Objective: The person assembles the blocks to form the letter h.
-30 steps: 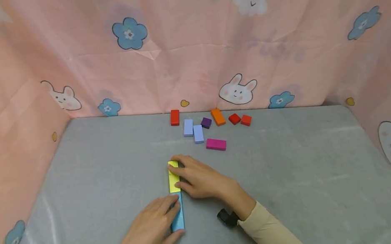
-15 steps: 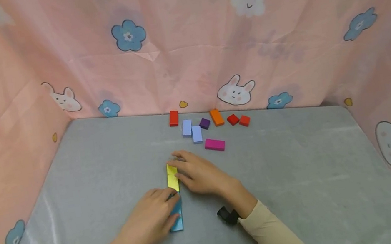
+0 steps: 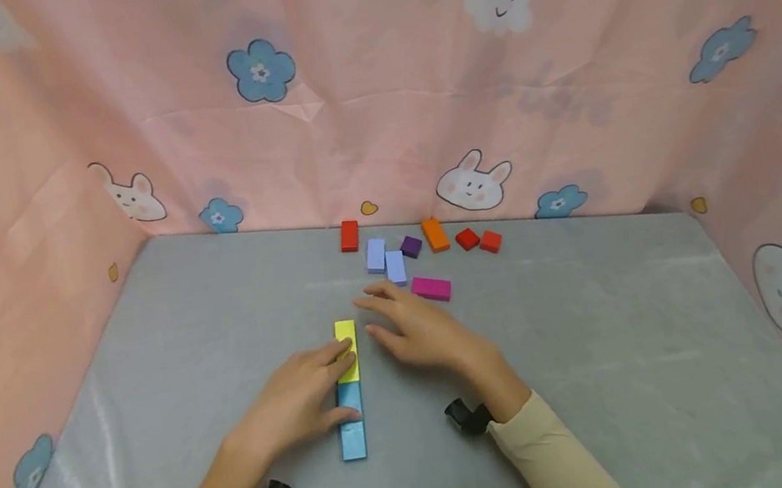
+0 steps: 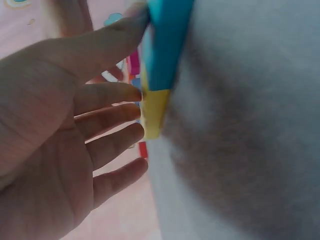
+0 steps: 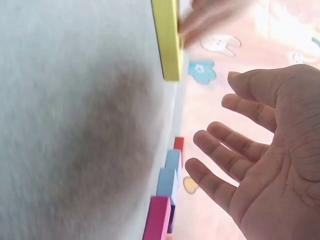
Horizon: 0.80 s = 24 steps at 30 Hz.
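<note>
A yellow block and a blue block lie end to end in a straight row on the grey cloth. My left hand reaches over this row from the left, its fingertips on the yellow block and its thumb across the blue one. In the left wrist view, the fingers are spread and nearly straight along the row's top. To the right of the yellow block, apart from it, my right hand hovers with loosely bent fingers and holds nothing. Its fingertips are close to the magenta block and a pale blue block.
Toward the back lie a red block, another pale blue block, a purple block, an orange block and two small red blocks. A pink printed curtain rises behind the grey cloth surface.
The right hand has let go of the yellow block and moved right and back. The left hand has slid forward along the row, from the blue block onto the yellow one.
</note>
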Available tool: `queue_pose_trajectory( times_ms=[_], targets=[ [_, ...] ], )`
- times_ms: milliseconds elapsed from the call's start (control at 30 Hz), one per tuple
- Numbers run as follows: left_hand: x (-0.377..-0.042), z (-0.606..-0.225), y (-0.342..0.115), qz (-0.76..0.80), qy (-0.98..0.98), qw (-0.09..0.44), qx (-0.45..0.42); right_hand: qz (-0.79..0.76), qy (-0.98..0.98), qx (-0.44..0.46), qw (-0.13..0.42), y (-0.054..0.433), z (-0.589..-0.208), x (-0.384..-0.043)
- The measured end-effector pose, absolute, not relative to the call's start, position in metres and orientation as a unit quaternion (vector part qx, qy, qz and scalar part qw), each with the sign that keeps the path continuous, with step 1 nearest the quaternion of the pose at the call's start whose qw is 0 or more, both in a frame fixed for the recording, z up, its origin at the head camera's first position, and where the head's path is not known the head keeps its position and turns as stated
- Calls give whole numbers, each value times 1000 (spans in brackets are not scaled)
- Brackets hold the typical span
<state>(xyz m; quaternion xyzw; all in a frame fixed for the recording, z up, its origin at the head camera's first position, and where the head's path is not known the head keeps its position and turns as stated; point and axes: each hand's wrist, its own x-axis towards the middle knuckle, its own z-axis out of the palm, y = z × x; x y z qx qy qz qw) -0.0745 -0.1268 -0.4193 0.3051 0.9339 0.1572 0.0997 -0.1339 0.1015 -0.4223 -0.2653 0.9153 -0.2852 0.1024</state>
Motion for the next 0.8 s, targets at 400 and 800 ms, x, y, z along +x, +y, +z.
queue_pose_trajectory(
  times_ms=[400, 800],
  targets=[
    [-72, -428, -130, 187, 932, 122, 284, -291, 925, -231, 85, 114, -424, -145],
    [-74, -431, -131, 202, 930, 137, 273, -263, 940, -210, 57, 123, -434, -180]
  ],
)
